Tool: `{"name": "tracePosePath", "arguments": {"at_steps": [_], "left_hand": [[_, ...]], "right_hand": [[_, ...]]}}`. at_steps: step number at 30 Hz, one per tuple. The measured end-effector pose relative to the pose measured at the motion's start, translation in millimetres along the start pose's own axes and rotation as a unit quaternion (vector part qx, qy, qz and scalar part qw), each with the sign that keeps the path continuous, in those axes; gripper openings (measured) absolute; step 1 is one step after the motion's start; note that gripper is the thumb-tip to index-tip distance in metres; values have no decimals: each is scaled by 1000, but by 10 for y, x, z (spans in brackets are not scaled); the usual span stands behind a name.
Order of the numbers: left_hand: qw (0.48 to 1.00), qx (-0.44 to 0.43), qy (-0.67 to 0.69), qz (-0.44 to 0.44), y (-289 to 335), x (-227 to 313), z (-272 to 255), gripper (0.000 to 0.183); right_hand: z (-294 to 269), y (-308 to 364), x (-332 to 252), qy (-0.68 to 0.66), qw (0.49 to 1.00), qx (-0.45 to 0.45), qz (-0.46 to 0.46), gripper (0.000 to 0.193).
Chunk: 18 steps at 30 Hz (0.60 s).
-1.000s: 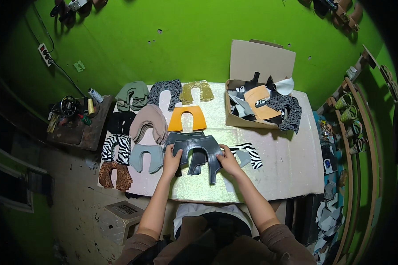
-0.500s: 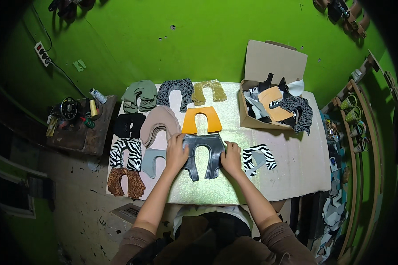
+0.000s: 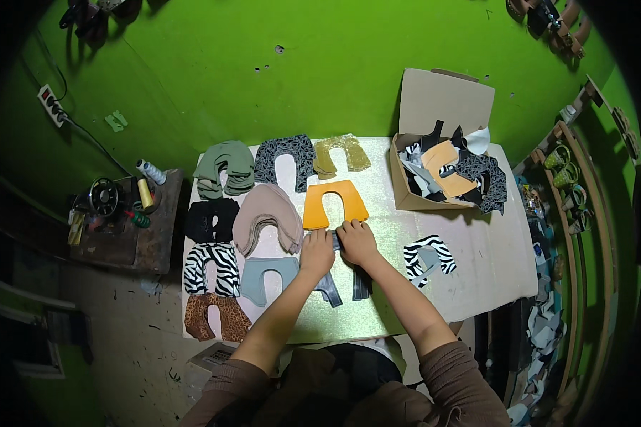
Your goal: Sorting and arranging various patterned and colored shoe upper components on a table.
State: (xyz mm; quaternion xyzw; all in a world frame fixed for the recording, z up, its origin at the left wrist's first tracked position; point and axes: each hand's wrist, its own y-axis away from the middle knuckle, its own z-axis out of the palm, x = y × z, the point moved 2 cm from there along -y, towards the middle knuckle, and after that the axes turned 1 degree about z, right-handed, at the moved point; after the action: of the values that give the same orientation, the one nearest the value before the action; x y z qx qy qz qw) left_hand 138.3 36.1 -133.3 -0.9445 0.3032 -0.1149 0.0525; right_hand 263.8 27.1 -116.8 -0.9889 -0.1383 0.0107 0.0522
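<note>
Near the middle of the table, a stack of black, U-shaped leather-like pieces (image 3: pixel 327 289) lies with its two legs toward me. My left hand (image 3: pixel 317 252) grips its upper left part with bent fingers. Close beside it, my right hand (image 3: pixel 358 243) closes over the upper right part; together they hide most of the curve. Just beyond my fingertips sits an orange U-shaped stack (image 3: pixel 337 188). To the left are a grey-blue stack (image 3: pixel 271 266) and a beige stack (image 3: pixel 263 201). Zebra-print pieces (image 3: pixel 443 249) with a grey piece (image 3: pixel 429 259) lie to the right.
Olive (image 3: pixel 224 158), dark patterned (image 3: pixel 285 147), gold (image 3: pixel 343 142), black (image 3: pixel 201 213), zebra (image 3: pixel 224 257) and leopard-print (image 3: pixel 198 314) stacks stand behind and left. An open cardboard box (image 3: pixel 427 203) of scraps is back right. A dark side table (image 3: pixel 124 245) holds thread spools; a rack (image 3: pixel 584 238) lines the right.
Both hands have come closer together and now cover the top of the black stack, where before they held its outer sides. The whole view has shifted slightly.
</note>
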Motion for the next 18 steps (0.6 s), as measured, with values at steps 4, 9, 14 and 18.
{"name": "tracePosePath", "arguments": {"at_steps": [4,9,14,18], "left_hand": [[999,-21,22,-16,-29,-36,-3,49],[998,-15,63,3,-66,-47,9,45],[998,-17,66,11,-100,-65,-31,45],[997,-47,60,20,-137,-116,-8,44]], "right_hand": [[-133,-72,-21,-7,998,-60,0,29],[-138,-75,28,-21,996,-82,5,31],[-50,-14,95,-63,995,-75,2,33],[-56,-29,47,-57,997,-57,-11,36]]}}
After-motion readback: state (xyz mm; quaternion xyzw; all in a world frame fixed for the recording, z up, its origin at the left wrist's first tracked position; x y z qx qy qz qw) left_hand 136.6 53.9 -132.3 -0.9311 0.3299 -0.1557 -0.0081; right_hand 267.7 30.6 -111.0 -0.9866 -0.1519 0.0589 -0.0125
